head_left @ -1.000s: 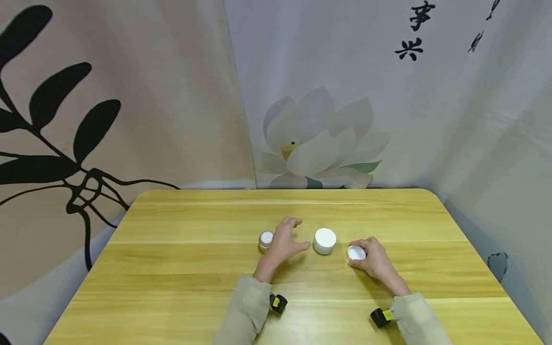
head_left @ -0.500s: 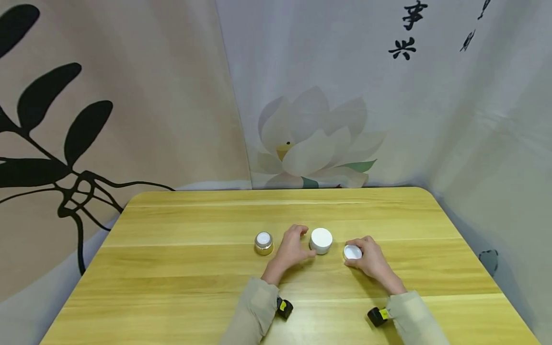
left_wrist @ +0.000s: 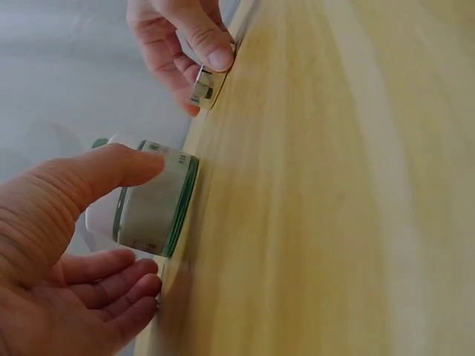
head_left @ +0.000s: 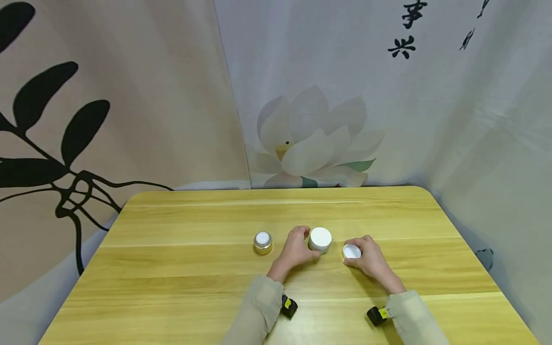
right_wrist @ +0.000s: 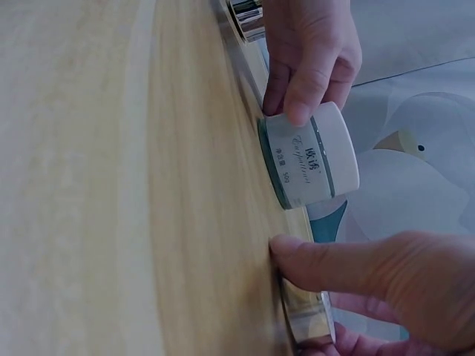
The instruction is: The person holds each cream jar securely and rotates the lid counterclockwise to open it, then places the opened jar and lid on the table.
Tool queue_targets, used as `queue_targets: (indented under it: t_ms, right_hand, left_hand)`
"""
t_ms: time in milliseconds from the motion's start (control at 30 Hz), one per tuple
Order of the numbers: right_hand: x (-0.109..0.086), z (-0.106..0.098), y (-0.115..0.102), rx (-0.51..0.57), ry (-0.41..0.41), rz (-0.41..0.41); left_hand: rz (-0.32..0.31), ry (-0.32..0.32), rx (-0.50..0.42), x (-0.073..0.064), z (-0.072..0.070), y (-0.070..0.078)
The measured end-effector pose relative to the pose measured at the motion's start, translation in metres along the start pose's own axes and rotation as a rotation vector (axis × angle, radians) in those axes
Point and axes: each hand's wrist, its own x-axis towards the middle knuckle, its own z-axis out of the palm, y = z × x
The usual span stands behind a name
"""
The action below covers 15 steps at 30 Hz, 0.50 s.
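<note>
A white cosmetic jar (head_left: 320, 238) with a green base stands on the table between my hands. My left hand (head_left: 296, 249) is around its left side. The left thumb (left_wrist: 122, 165) overlaps the jar's label, while the other fingers (left_wrist: 119, 289) lie loosely bent just short of it. My right hand (head_left: 372, 258) pinches a small gold jar (head_left: 352, 252) with a white top between thumb and fingers, low at the table. Part of that gold jar (right_wrist: 310, 322) shows beneath the thumb in the right wrist view.
Another small gold jar (head_left: 263, 244) with a white top stands left of my left hand. The wooden table (head_left: 194, 287) has its far edge against a printed curtain (head_left: 315, 134). Black wrist cameras (head_left: 290, 306) sit at both sleeves.
My left hand has moved right, away from the left gold jar and up to the white jar, and that gold jar now shows in full. My right hand keeps its pinch.
</note>
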Motion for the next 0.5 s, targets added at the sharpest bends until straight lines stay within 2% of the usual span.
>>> queue_targets:
  t_ms: [267,500]
  right_hand:
    - [-0.0006,-0.0006,-0.0012,0.014,-0.012,0.016]
    - [-0.0006,-0.0006,-0.001,0.01,-0.008,0.009]
  left_hand:
    - [-0.028,-0.027,0.073,0.002,0.0028,0.0018]
    - [-0.014,-0.008,0.1,0.0038,0.0034,0.0004]
